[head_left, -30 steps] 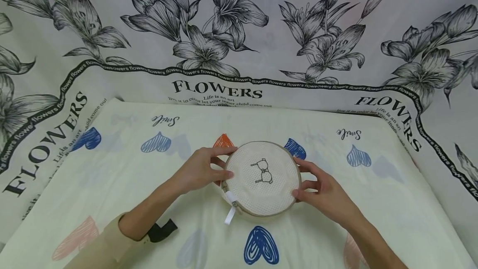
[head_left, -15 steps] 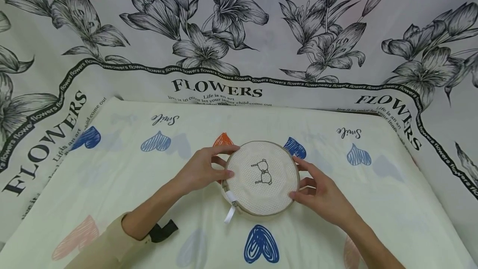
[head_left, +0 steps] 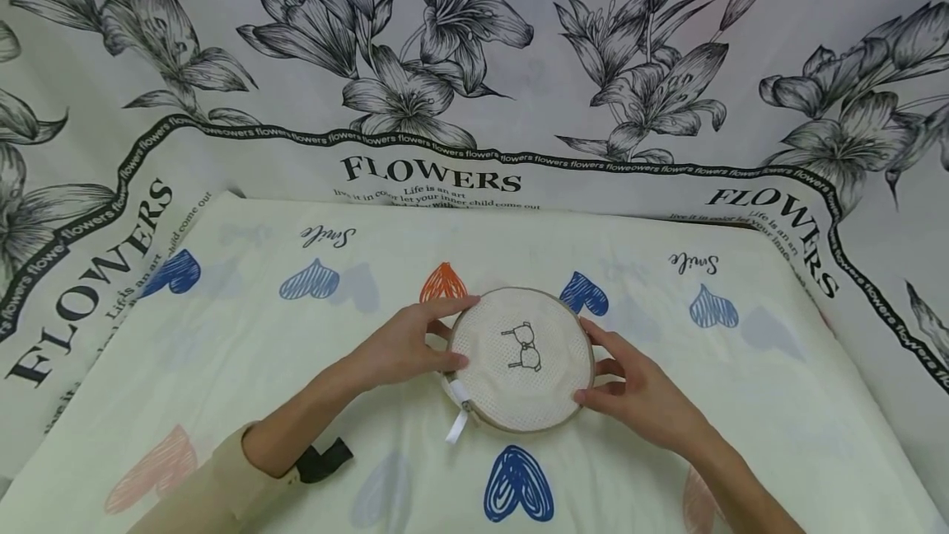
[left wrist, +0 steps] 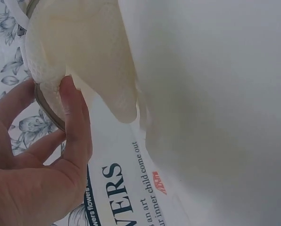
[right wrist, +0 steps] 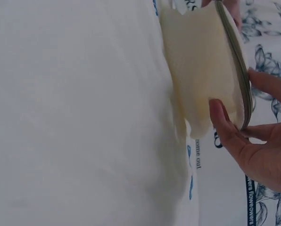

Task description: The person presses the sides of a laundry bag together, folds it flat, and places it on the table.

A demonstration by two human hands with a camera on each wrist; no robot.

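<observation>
A round, off-white mesh laundry bag (head_left: pixel 522 394) with a small line drawing of a bra on its top stands at mid-table in the head view. A beige zipper (right wrist: pixel 239 66) runs around its upper rim, and a white pull tab (head_left: pixel 457 425) hangs at its near left. My left hand (head_left: pixel 408 344) grips the bag's left edge, with thumb and fingers spread along the rim. On the opposite side, my right hand (head_left: pixel 645 386) holds the right edge between thumb and fingers. Soft mesh side wall (left wrist: pixel 95 52) shows below the rim in the left wrist view.
A pale tablecloth (head_left: pixel 222 369) printed with hearts covers the table. Behind it and at the sides hangs a white cloth (head_left: pixel 549 89) with black flower drawings and lettering. A black strip (head_left: pixel 326 460) shows beside my left sleeve.
The bag has shifted slightly toward me, its far edge lowering a little in view. Both hands have kept hold of it, the left moving slightly right with it.
</observation>
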